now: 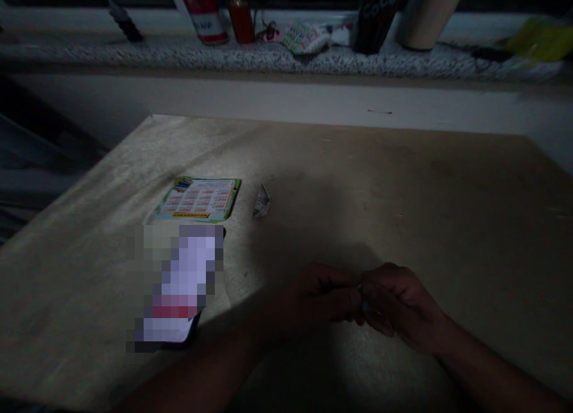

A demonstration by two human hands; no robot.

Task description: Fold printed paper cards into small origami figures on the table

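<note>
Both hands are brought together over the near part of the table [447, 222], right of its middle. From my end, I read the left hand [324, 295] and the right hand [400, 299] as narrowed, fingertips pinched around one small object [364, 306]. It sits between the two hands, mostly covered by fingers; I catch only a pale bluish bit and cannot tell what it is.

Toward the table's left edge I have a lit smartphone [190, 284], lying aslant, its screen blurred out. Just beyond it, nearer the far left corner, lies a printed calendar card [201, 199], with a folded paper scrap [262, 202] near its right side. Past the far edge, a speckled windowsill [250, 56] carries a red can [206, 13] and a crumpled wrapper [307, 38].
</note>
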